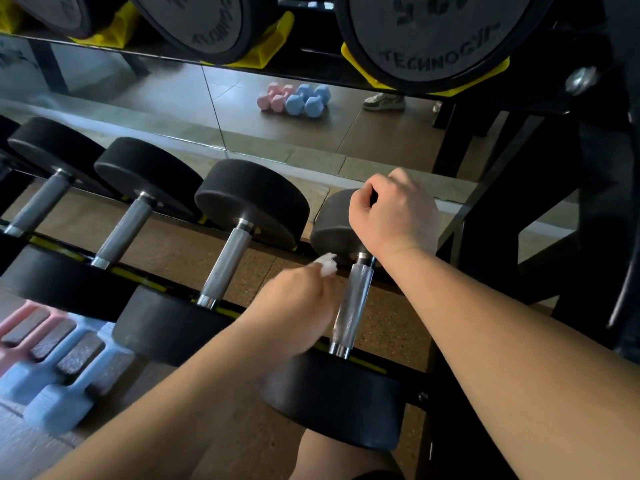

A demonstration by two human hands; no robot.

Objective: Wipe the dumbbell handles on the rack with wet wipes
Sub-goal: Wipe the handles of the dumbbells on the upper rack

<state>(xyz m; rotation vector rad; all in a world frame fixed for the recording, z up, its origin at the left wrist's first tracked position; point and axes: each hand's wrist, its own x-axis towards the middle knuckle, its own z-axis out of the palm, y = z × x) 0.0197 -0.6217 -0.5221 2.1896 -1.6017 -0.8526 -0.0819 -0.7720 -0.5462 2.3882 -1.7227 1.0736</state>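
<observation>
1. Rack point(138, 277): the rightmost dumbbell point(332, 400) lies across its rails, with brown floor beneath and a mirror point(173, 98) behind.
2. Handle point(353, 303): long axis runs near-to-far, just right of the left hand.
3. Right hand point(391, 209): curled over the dumbbell's far head.
4. Left hand point(294, 303): blurred, bunching the wipe point(327, 265) beside the handle's far end. Contact unclear.

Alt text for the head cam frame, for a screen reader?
A left hand holds a crumpled white wet wipe beside the shiny knurled steel handle of the rightmost black round-headed dumbbell on a black rack; the curled right hand rests on its far head. Three more black dumbbells lie to its left.
</observation>
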